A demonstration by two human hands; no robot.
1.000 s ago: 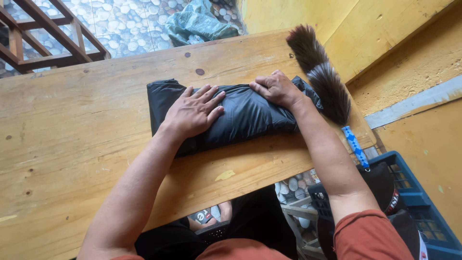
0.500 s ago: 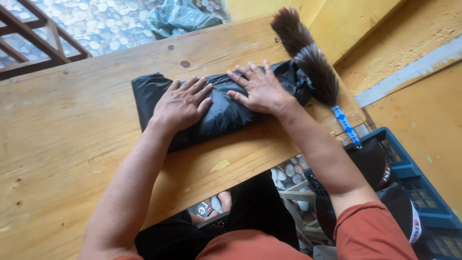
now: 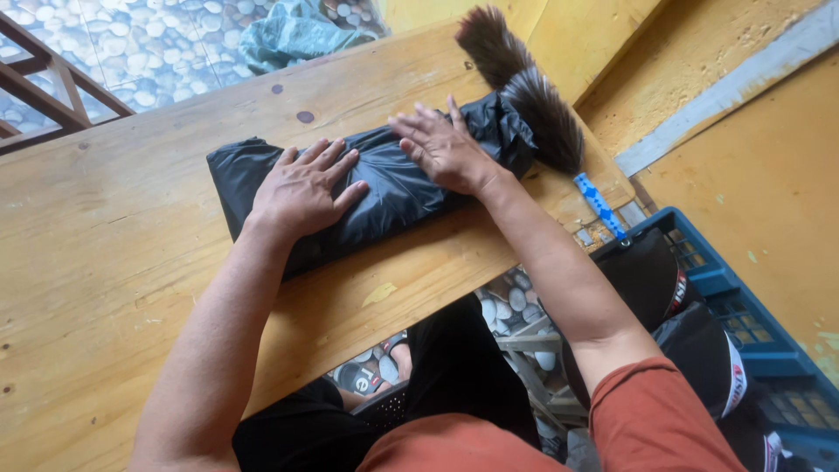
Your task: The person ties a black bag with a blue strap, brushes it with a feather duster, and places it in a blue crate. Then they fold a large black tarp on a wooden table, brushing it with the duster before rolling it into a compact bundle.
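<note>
Hands flat on a black plastic-wrapped bundle (image 3: 384, 188) lying across a pale wooden table (image 3: 105, 288), long axis running from left-near to right-far. Left hand (image 3: 301, 188) is spread wide, fingers splayed, palm pressing down on the left-middle of the bundle; it grips nothing. Right hand (image 3: 446, 149) is likewise open and flat, fingers fanned toward the far edge, resting on the right portion just beside the gathered end of the plastic. From that end a tuft of dark brown bristles or feathers (image 3: 524, 96) sticks out (a duster or brush head, cannot tell which) and reaches toward the table's far right corner. A blue strip-shaped object (image 3: 599, 205) lies near the right edge of the table, apart from the bundle. Below the table on the right sits a blue plastic crate (image 3: 760, 341) holding dark rounded items; a pebbled floor and a crumpled teal bag (image 3: 293, 35) show beyond the far edge. Risk judgement: the plastic looks slick and loosely wrapped, so flat-palm pressure alone could let the film slide over the contents and the wrap loosen or bunch. The bundle's right end is close to the table edge; a push in that direction could send it off into the crate. Uneven pressure between the two palms could rotate it.
</note>
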